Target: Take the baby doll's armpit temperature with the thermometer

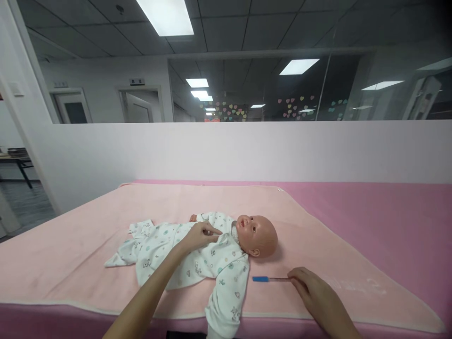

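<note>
A baby doll [259,235] lies on its back with its head to the right, dressed in a white patterned garment [197,263]. Over the doll's chest, my left hand [201,236] has its thumb and fingers closed on the garment near the neck opening. My right hand [316,294] rests low on the right, below the doll's head. Its fingertips pinch one end of a thin stick with a blue end [260,279], which lies level and points left toward the doll's sleeve. One sleeve [228,292] hangs over the front edge; no doll hand shows from it.
A pale pink blanket [88,226] covers much of the pink padded surface [388,226]. Behind it stands a low white wall [247,150] with glass above. At the far left, a desk [16,160] is visible through an opening.
</note>
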Motion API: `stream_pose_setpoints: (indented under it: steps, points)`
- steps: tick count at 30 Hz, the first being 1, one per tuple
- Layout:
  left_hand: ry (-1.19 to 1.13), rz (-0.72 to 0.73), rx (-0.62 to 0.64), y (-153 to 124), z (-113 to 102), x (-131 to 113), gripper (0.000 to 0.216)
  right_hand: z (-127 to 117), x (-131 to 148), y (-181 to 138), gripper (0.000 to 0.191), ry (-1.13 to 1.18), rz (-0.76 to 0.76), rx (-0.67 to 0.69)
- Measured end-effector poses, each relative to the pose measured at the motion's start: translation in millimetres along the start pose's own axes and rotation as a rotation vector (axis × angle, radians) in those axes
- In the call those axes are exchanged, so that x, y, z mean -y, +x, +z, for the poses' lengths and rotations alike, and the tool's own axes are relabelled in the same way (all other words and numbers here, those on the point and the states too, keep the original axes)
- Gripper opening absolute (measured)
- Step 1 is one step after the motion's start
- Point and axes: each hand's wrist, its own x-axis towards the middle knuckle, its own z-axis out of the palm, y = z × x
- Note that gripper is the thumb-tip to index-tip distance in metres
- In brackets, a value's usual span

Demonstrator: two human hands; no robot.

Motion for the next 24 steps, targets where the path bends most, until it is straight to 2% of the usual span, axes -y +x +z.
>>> stream_pose_setpoints:
  steps: [6, 9, 11, 16, 19, 21, 24]
  points:
    - [0.132, -0.007, 0.050, 0.7, -2.2, -4.2, 0.037, -28.6, 12.7, -2.3, 0.032, 0.067, 0.044, 0.024]
    - [0.172, 0.055, 0.073, 1.1, -6.5, -6.9, 0.026, -46.7, 27.3, -4.2, 0.032, 0.111, 0.022, -0.008]
    - [0.118, 0.041, 0.077, 3.3, -10.8, -6.5, 0.023, -57.8, 39.9, -4.3, 0.031, 0.144, 0.009, -0.032]
    - [-0.016, -0.237, -0.126, 12.6, -22.1, 3.6, 0.031, -71.0, 73.7, 8.9, 0.028, 0.241, -0.038, -0.132]
    - [0.033, -0.226, -0.234, 17.1, -26.9, 4.9, 0.031, -66.0, 92.3, 28.1, 0.026, 0.257, -0.057, -0.231]
    - [0.200, -0.150, -0.276, 20.1, -29.4, 0.3, 0.030, -58.1, 104.9, 44.3, 0.024, 0.253, -0.052, -0.257]
    - [0.691, -0.005, -0.243, 25.7, -33.6, -11.5, 0.027, -41.8, 123.8, 71.1, 0.023, 0.242, -0.057, -0.245]
